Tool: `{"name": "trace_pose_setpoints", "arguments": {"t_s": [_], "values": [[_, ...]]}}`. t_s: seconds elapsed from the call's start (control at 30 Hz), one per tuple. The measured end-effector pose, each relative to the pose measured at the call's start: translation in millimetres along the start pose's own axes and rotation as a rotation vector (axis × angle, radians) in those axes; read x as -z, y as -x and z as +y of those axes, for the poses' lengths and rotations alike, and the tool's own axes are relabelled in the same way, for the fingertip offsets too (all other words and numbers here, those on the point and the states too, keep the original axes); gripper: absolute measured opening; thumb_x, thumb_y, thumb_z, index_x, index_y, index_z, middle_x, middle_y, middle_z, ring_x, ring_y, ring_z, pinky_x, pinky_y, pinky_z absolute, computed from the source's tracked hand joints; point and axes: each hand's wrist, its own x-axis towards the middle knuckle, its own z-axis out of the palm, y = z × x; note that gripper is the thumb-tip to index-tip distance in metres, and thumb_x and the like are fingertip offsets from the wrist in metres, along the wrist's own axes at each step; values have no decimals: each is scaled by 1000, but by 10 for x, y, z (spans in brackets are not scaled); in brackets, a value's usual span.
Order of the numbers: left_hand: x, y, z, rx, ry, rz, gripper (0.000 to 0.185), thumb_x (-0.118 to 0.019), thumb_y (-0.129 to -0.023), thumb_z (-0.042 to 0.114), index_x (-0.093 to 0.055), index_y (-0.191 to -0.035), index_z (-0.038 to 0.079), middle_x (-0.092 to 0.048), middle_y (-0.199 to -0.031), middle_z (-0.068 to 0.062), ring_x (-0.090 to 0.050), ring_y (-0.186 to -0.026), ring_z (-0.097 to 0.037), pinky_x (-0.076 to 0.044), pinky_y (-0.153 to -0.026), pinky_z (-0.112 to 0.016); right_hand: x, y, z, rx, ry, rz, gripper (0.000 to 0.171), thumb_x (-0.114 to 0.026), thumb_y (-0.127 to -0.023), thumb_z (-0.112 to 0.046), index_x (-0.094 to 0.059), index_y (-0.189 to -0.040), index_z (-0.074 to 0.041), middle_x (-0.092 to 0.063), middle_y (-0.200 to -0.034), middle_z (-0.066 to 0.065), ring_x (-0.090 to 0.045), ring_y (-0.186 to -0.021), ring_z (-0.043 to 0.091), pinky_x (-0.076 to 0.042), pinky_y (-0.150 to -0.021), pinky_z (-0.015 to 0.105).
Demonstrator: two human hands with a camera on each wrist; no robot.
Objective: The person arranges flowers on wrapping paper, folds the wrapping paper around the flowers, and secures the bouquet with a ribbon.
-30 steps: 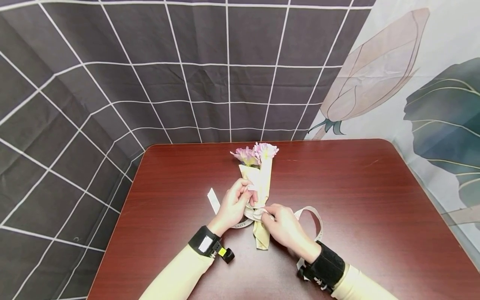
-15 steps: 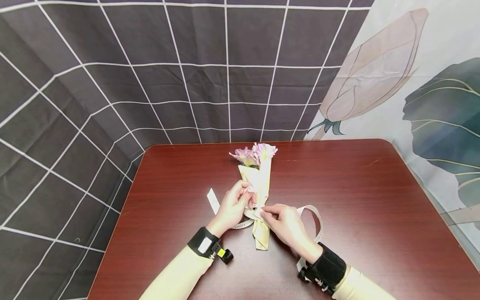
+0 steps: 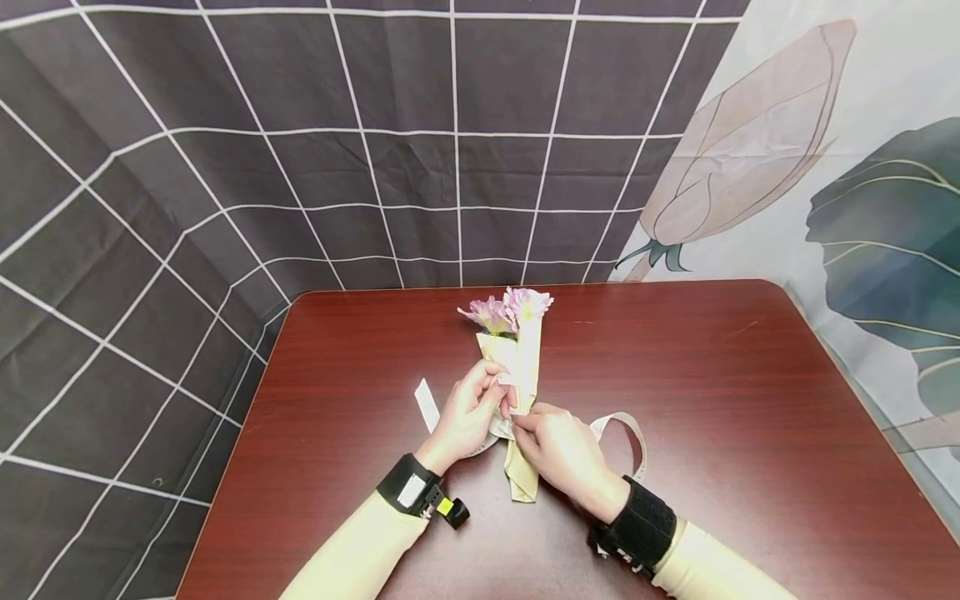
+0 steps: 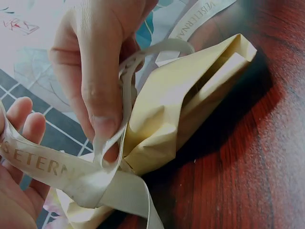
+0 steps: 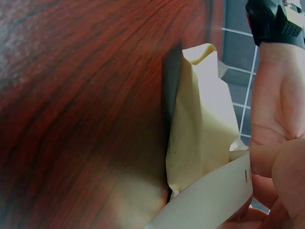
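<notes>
Hands at a wrapped bouquet

Left hand (image 3: 468, 414) and right hand (image 3: 558, 450) both pinch the ribbon (image 4: 57, 167) around the bouquet (image 3: 517, 367) on the table (image 3: 712, 392).

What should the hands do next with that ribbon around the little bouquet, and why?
Probably draw the ribbon snug: it is crossed but loose around the paper wrap, the right hand pinches one strand and the left hand holds the other, so pulling them apart would likely tighten the knot.

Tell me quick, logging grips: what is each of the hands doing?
Left hand: pinches the ribbon at the bouquet.
Right hand: pinches the ribbon too.
</notes>
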Motion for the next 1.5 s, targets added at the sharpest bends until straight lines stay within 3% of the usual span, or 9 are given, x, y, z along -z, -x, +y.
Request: {"name": "trace_pose_setpoints", "arguments": {"t_s": [0.23,0.4,0.7,0.93,1.1,1.27,1.4,1.5], "values": [[2,4,128,1,35,18,7,-46,-99,5,-52,-101,6,-63,-73,-15,-60,-63,-28,-49,-63,-34,-21,20,-30,8,31,34,16,-62,-88,-21,-73,-100,-23,-53,-76,-12,-51,-54,7,-35,-42,25],[47,-9,266,29,-19,31,7,-46,-97,1,-52,-100,0,-64,-75,-18,-61,-73,-31,-49,-72,-30,-18,37,-41,-13,45,34,28,-61,-88,-20,-70,-115,-20,-54,-79,-11,-51,-53,7,-34,-42,26],[59,-36,288,122,-59,-33,9,-45,-99,3,-51,-104,-1,-62,-72,-19,-57,-73,-32,-39,-74,-23,-18,52,-31,-6,38,46,25,-62,-88,-21,-71,-112,-19,-52,-77,-11,-49,-51,7,-33,-41,24],[55,-43,313,124,-32,-36,9,-45,-99,2,-51,-104,-2,-59,-70,-20,-58,-67,-35,-44,-68,-24,-10,57,-20,-7,42,42,19,-61,-89,-22,-71,-105,-19,-52,-76,-11,-50,-51,8,-33,-41,25],[51,-41,318,95,-25,-35,9,-44,-99,4,-51,-103,-1,-59,-69,-18,-58,-64,-33,-46,-64,-24,-18,49,-15,-21,28,48,17,-62,-89,-22,-72,-103,-19,-56,-77,-10,-58,-57,11,-41,-45,29],[44,-32,318,96,-14,-46,9,-44,-99,4,-51,-102,0,-59,-68,-17,-57,-63,-32,-45,-61,-23,-21,13,-4,-101,-49,63,12,-66,-86,-21,-66,-98,-21,-61,-73,-9,-58,-56,10,-42,-45,30],[39,-24,336,120,-8,-46,9,-44,-100,5,-51,-103,1,-59,-70,-17,-57,-65,-33,-45,-63,-23,-24,-39,30,-183,-162,36,19,-68,-82,-21,-55,-97,-21,-55,-66,-12,-46,-47,4,-35,-41,24],[31,-22,354,115,-5,-48,9,-44,-100,5,-51,-102,0,-59,-71,-18,-58,-66,-33,-46,-63,-24,-31,-83,64,-234,-255,14,25,-68,-81,-18,-55,-102,-18,-57,-66,-14,-47,-49,1,-38,-45,22]]}}
